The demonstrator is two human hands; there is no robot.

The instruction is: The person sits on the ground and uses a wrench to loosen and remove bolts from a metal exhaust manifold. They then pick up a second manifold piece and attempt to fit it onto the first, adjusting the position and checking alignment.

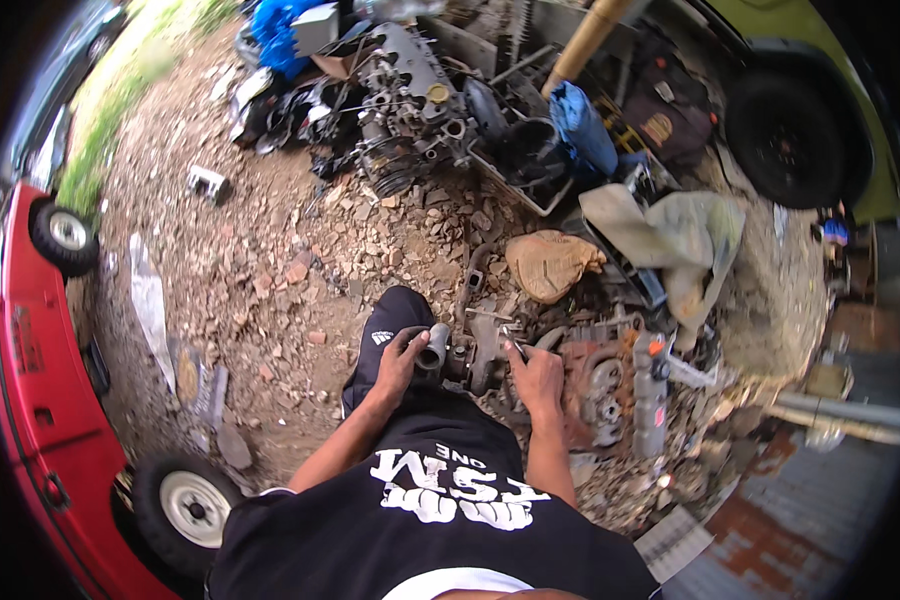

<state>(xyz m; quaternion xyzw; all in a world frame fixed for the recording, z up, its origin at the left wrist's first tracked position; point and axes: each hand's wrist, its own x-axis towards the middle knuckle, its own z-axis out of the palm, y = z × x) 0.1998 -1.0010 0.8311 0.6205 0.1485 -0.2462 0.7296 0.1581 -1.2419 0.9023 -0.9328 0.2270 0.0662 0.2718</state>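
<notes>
Left hand (400,364) grasping grey tube (435,347), likely to steady it beside metal part (487,350), which sits between both hands. Right hand (540,380): grip clenched on small bright piece (507,333), kind unclear, close to part, perhaps for control.

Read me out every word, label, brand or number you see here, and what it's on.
I won't copy wording out, but here's where it stands:
Shirt: large white lettering, clear enough to make out.
Trousers: small white lettering and a logo near the knee.
Red car: dark lettering on its side, too blurred to read.
Dark cloth: orange print, too blurred to read.
</notes>
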